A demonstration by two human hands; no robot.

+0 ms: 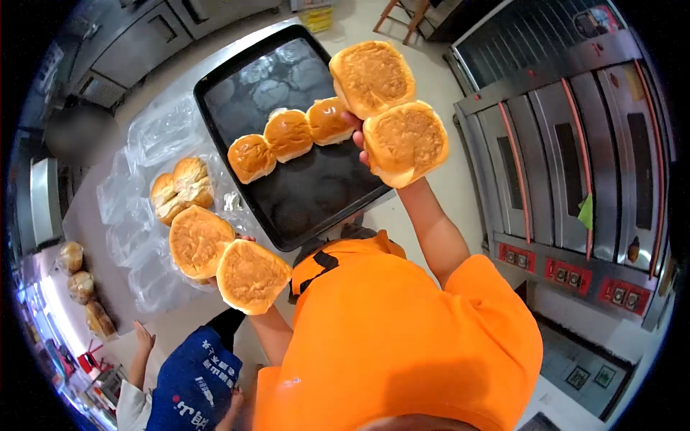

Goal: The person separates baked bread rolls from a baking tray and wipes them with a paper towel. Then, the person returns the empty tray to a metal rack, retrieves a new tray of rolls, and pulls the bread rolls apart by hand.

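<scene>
My left hand (246, 238), mostly hidden, holds a joined pair of buns (200, 242) with browned flat faces toward me. Another joined pair of buns (406, 142) is in my right hand (359, 140), whose fingers show at their left edge. A black baking tray (309, 194) lies between and beyond my hands. On it sits a row of glossy brown buns (287, 134), its right end close to my right fingers. Left of the tray, more buns (182, 190) rest on clear plastic bags (144, 241), just beyond the pair in my left hand.
Bagged bread (81, 286) lies at the table's left edge. At the lower left stands a co-worker in a blue apron (195, 384), one hand (144, 335) near the table. A steel oven (560, 165) with red handles fills the right side. A wooden stool (402, 18) stands at the back.
</scene>
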